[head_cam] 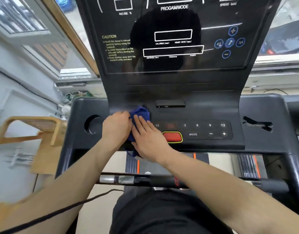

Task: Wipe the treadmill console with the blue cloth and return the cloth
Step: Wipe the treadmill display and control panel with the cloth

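The black treadmill console (204, 107) fills the middle of the head view, with a dark display panel above and a button row below. A crumpled blue cloth (140, 114) lies on the left part of the button panel. My left hand (116, 127) grips the cloth's left side with curled fingers. My right hand (148, 137) lies flat on the cloth with its fingers stretched out, pressing it onto the console. Part of the cloth hangs below the console's front edge under my right wrist.
A red stop button (172, 136) with a yellow rim sits just right of my right hand. A round cup holder (93, 124) lies to the left. A black handlebar (162, 180) crosses below the console. A wooden chair (44, 132) stands at the left.
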